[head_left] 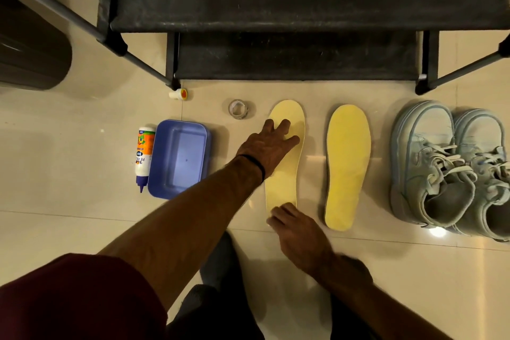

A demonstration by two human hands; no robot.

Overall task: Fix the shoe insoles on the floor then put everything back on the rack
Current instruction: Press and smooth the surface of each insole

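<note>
Left hand (269,142) flat on pale insole (284,174), right hand (296,232) at its heel

Two yellow insoles lie flat on the pale tiled floor, toes pointing far, toward the black rack (276,22). The left insole (284,174) is paler; the right insole (348,163) is a deeper yellow and lies apart from it. Right of them stand two light blue-grey laced shoes (441,168), side by side and touching, toes far. Left lie a glue bottle (143,157) on its side, nozzle near, touching a blue tray (179,157), and a clear tape roll (238,109).
</note>
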